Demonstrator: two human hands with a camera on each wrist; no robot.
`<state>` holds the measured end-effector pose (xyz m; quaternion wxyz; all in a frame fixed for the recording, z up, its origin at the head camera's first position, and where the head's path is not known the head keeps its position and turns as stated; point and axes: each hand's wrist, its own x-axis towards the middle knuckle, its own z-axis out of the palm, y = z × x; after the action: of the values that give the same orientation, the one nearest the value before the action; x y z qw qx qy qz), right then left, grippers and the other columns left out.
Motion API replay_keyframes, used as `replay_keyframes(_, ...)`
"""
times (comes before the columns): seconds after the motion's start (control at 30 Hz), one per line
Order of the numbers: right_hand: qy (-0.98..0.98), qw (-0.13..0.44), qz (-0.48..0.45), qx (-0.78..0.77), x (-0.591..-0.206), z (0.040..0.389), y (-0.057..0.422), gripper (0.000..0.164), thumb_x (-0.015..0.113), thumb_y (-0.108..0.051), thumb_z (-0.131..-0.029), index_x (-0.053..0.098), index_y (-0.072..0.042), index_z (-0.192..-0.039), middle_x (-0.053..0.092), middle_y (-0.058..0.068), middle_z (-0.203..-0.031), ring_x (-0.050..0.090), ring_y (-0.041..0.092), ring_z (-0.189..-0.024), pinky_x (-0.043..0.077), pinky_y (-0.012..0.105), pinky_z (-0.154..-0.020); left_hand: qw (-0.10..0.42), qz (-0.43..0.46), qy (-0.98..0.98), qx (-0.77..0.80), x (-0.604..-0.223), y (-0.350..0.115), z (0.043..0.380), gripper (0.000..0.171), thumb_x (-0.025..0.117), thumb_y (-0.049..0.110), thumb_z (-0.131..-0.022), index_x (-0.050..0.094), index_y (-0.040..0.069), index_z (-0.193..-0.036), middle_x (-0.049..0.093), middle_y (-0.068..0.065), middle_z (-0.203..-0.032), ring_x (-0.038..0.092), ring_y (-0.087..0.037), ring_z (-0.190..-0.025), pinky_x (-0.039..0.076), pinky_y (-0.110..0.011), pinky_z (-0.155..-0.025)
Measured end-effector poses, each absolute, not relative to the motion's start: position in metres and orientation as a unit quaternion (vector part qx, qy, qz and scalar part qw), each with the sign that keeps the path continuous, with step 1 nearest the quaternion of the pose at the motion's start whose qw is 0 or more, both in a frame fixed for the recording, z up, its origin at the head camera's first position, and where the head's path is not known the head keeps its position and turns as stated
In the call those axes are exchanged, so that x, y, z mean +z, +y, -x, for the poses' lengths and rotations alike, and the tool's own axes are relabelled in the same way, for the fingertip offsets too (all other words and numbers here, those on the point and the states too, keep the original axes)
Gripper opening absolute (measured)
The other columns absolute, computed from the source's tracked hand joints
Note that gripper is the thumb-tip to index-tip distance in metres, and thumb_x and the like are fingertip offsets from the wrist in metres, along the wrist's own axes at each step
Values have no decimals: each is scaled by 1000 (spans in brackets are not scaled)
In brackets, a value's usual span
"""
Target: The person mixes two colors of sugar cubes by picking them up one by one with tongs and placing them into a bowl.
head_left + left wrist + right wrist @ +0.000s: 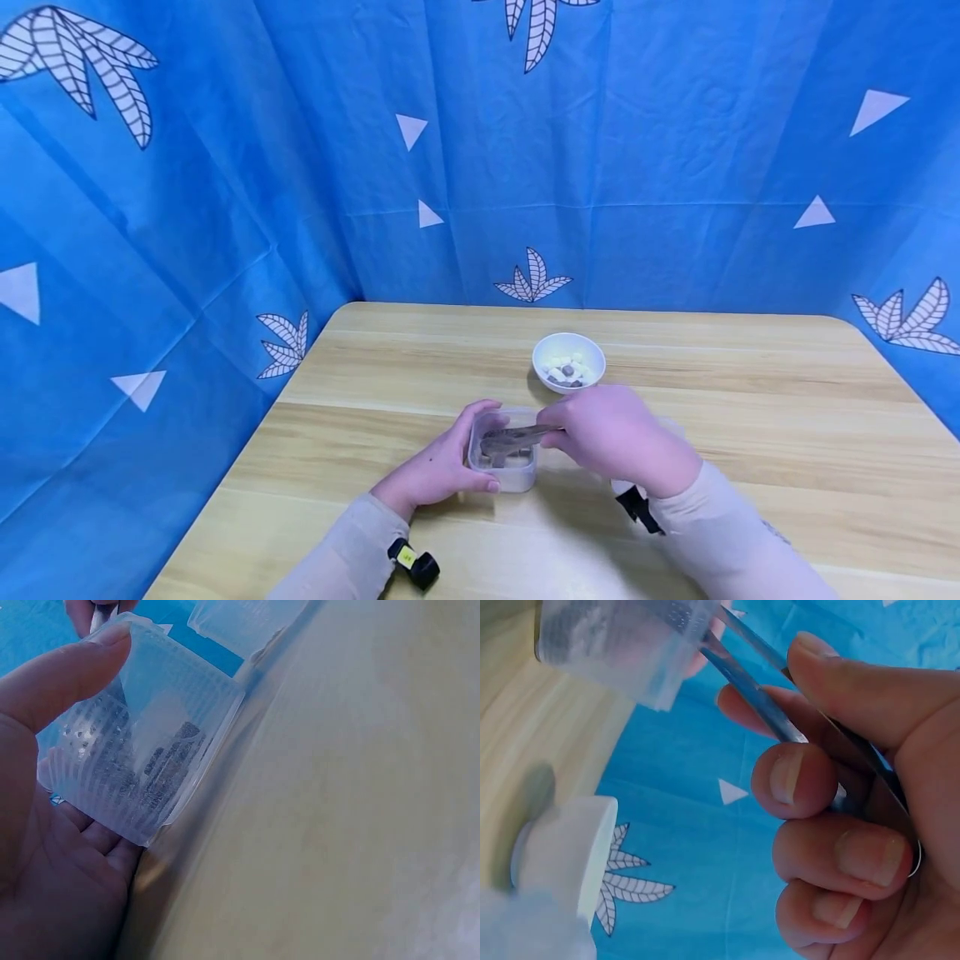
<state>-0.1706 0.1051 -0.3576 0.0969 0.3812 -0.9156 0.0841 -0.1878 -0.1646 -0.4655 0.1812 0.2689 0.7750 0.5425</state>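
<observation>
Tongs (517,437) reach into a clear container (516,481) on the desk (765,392), nearer the person than the white bowl (559,344) of pale and dark pieces. Of the two hands, the left hand (444,465) curls round the container, thumb on the near side, and the right hand (617,432) wraps the tongs, whose arms stand somewhat apart. Dark pieces (171,757) lie inside the container; whether the tips grip one is unclear. The step in hand seems to be picking up or setting down a piece; the next move probably calls for a steady container and a lift clear of its rim.
</observation>
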Motion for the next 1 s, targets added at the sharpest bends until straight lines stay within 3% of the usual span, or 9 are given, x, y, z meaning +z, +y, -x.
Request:
replay_keyframes(0.2,-911,87,-384,120,-345,173,120,12,76,-32,-91,66,-32,-84,49,-21,-68,42,2,-54,37,27,-49,189,-254,777,544,-465,-164,189,108,89,21,-76,19,23,-159,44,4,-150,45,-17,-135,28,-48,-115)
replay_keyframes(0.4,-912,88,-376,139,-331,177,140,2,72,-30,-95,72,-29,-94,56,-20,-74,46,2,-59,44,28,-54,185,-254,773,550,-465,-164,190,105,90,17,-74,24,29,-155,44,2,-151,40,-16,-139,26,-45,-116)
replay_keyframes(0.47,-912,97,-371,144,-329,180,148,5,72,-28,-95,75,-26,-98,61,-20,-79,53,1,-64,49,31,-59,184,-259,773,550,-465,-164,191,104,89,16,-74,25,30,-154,44,3,-152,39,-15,-141,26,-43,-117)
replay_keyframes(0.63,-922,125,-338,142,-324,187,172,12,72,-28,-95,77,-22,-103,71,-15,-91,65,7,-75,55,39,-67,188,-265,770,549,-465,-164,190,106,88,13,-75,22,22,-157,42,2,-155,37,-13,-142,27,-39,-117)
replay_keyframes(1.0,-959,101,-241,110,-324,201,212,14,70,-29,-95,77,-22,-105,72,-9,-90,67,17,-78,53,49,-67,191,-263,773,545,-463,-163,190,106,88,15,-76,21,22,-157,42,2,-155,36,-14,-144,24,-42,-119)
